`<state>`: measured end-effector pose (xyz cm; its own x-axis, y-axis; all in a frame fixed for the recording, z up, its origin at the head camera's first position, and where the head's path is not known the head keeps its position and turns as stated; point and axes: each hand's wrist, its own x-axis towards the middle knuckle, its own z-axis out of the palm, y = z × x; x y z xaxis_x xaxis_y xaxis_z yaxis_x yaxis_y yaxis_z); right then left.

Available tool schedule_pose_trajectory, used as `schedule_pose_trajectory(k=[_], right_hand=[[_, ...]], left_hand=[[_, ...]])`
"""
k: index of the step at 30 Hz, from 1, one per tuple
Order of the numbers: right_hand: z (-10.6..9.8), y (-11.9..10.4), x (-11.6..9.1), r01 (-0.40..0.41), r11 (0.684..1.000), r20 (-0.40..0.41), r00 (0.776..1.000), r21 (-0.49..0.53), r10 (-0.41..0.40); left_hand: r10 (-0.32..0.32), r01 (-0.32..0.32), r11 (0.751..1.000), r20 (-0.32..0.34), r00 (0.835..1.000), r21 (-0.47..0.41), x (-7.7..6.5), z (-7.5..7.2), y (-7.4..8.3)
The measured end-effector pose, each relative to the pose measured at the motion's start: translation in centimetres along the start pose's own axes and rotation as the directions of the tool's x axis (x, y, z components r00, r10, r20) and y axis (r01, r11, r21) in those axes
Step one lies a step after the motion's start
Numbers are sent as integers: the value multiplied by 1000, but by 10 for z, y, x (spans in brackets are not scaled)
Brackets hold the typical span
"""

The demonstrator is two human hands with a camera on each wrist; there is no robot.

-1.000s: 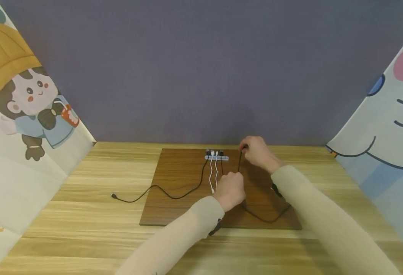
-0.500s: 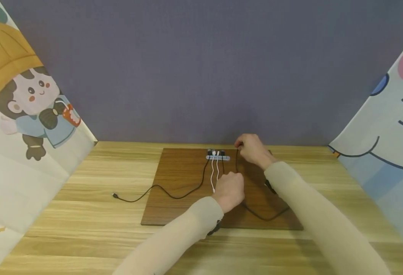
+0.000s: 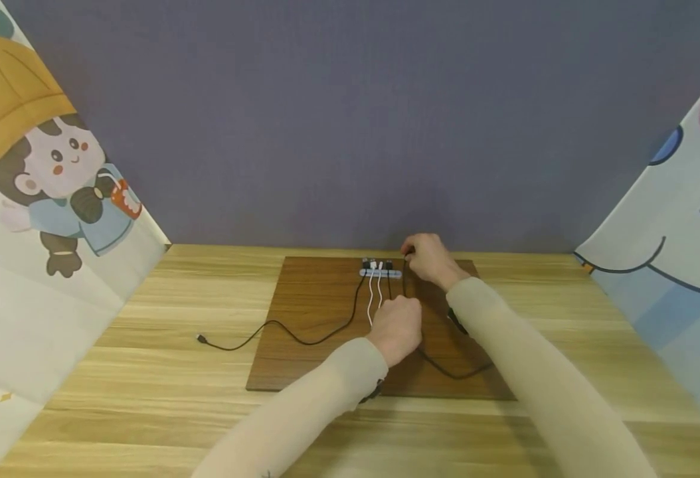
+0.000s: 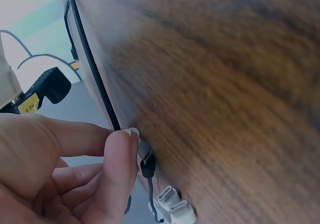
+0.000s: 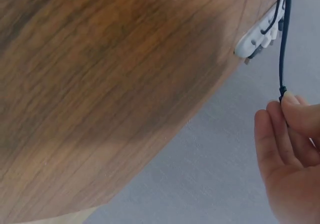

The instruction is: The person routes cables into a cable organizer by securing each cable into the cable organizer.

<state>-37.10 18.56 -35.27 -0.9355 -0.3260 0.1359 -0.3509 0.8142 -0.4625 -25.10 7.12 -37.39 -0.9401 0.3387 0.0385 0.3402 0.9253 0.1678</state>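
Observation:
My right hand (image 3: 432, 259) pinches one end of a black cable (image 5: 283, 49) between thumb and fingers, just right of a pale cable holder (image 3: 381, 273) at the board's far edge. The plug at that end is hidden in the fingers. Nearer to me, my left hand (image 3: 396, 330) pinches the same cable (image 4: 92, 64) farther along, between thumb and forefinger. From there the cable runs right across the brown board (image 3: 308, 299). Two white cables (image 3: 370, 299) and two black ones sit in the holder; a black plug (image 4: 147, 165) and white plugs (image 4: 182, 213) show in the left wrist view.
One black cable (image 3: 308, 343) from the holder winds left off the board, its USB plug (image 3: 201, 339) lying on the light wooden table (image 3: 147, 398). A grey wall (image 3: 350, 133) rises behind the table. Printed panels (image 3: 57, 199) flank both sides.
My right hand has moved left toward the holder, bringing the black cable's end along. My left hand has stayed nearly in place. The cable's slack on the right has drawn slightly left.

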Motion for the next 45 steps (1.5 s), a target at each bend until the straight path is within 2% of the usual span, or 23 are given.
schedule_pose_trajectory(k=[10,18,24,28,35,45], right_hand=[[7,-3,9,13,999,1,1000,-36,-13],[16,-3,13,-48,998,57,997,-44,50],[18,-5,14,-56,998,55,997,-42,59],[20,-7,16,-49,998,55,997,-44,51],[22,-10,16,-63,997,66,996,-49,66],[23,-13,16,-68,995,49,996,-67,71]], left_hand=[[18,-18,1000,-4,1000,10,0,-3,-3],[-5,5,1000,21,1000,-14,-2,-3,-3],[3,-2,1000,26,1000,-30,-4,-5,-3],[9,-8,1000,21,1000,-10,-7,-5,-1],[33,-31,996,-18,999,85,-12,-5,3],[32,-28,995,-37,999,98,-16,-8,1]])
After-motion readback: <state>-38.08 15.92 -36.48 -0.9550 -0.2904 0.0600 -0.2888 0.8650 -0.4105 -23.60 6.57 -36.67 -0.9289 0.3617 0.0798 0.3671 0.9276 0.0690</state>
